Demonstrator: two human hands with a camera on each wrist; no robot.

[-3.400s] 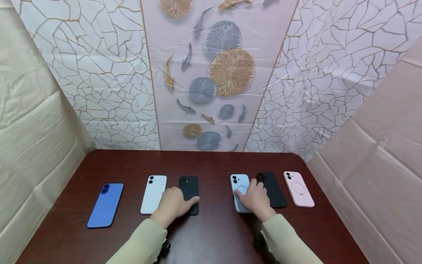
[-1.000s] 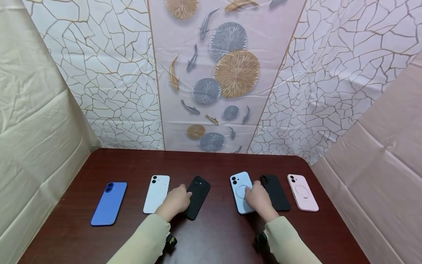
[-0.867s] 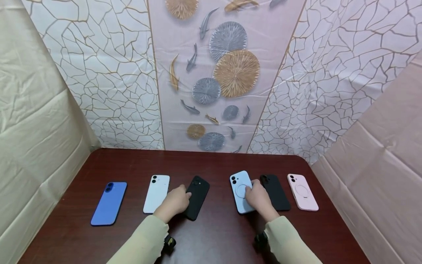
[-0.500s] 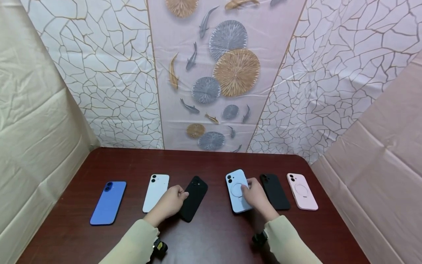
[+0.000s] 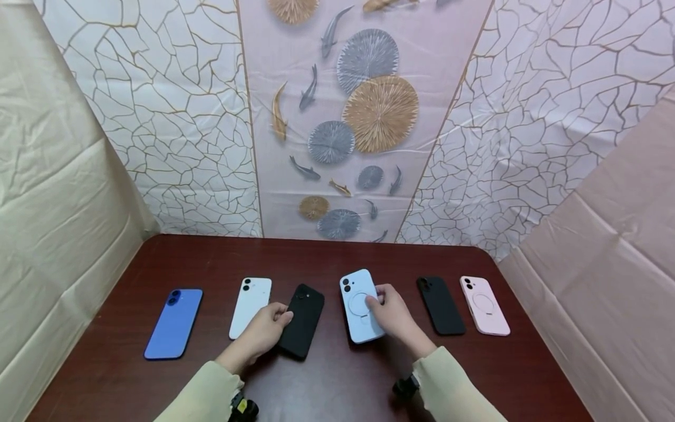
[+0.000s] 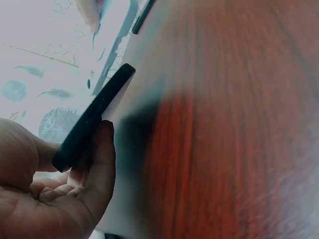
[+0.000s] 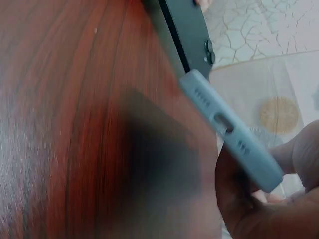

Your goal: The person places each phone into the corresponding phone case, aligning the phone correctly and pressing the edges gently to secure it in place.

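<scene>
My left hand [image 5: 262, 329] pinches a black phone [image 5: 303, 322] by its left side, thumb on its back. In the left wrist view this phone [image 6: 94, 117] is seen edge-on, off the table, with fingers beneath it. My right hand [image 5: 392, 310] grips a light blue phone case [image 5: 361, 308] with a ring on its back, thumb on top and fingers at its right edge. The right wrist view shows the case's [image 7: 232, 130] bottom end with a port opening and slots, raised over its shadow. Whether a phone sits inside cannot be told.
A white phone [image 5: 252, 305] lies beside my left hand, and a blue phone [image 5: 174, 323] farther left. On the right lie a black phone case [image 5: 442, 306] and a pink one [image 5: 484, 306] with a ring. Patterned cloth [image 5: 337, 117] stands behind the brown table [image 5: 327, 392].
Both hands previously lay over the two things on the table. Now the black phone is lifted and drawn slightly left and nearer; the light blue case has moved left, away from the black case.
</scene>
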